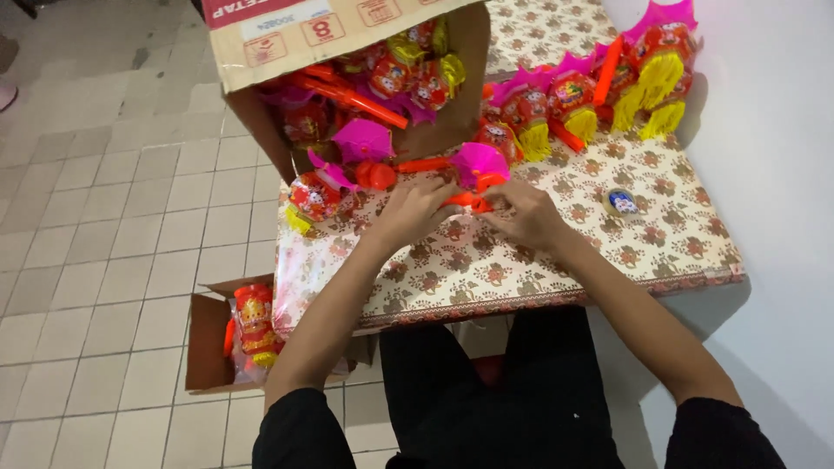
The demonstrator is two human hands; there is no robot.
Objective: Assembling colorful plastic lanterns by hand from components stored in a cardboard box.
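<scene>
Toy: I see an orange stick (469, 201) with a pink fan-shaped top (478, 161).
Left hand (417, 208): pinching the stick's end.
Right hand (526, 215): pinching it too, over the table (660, 243).

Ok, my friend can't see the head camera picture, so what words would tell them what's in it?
Both hands, left hand and right hand, meet on an orange plastic piece of a pink and red toy lantern on a patterned table. A tipped cardboard box spills more lanterns, and finished ones lie along the wall.
</scene>
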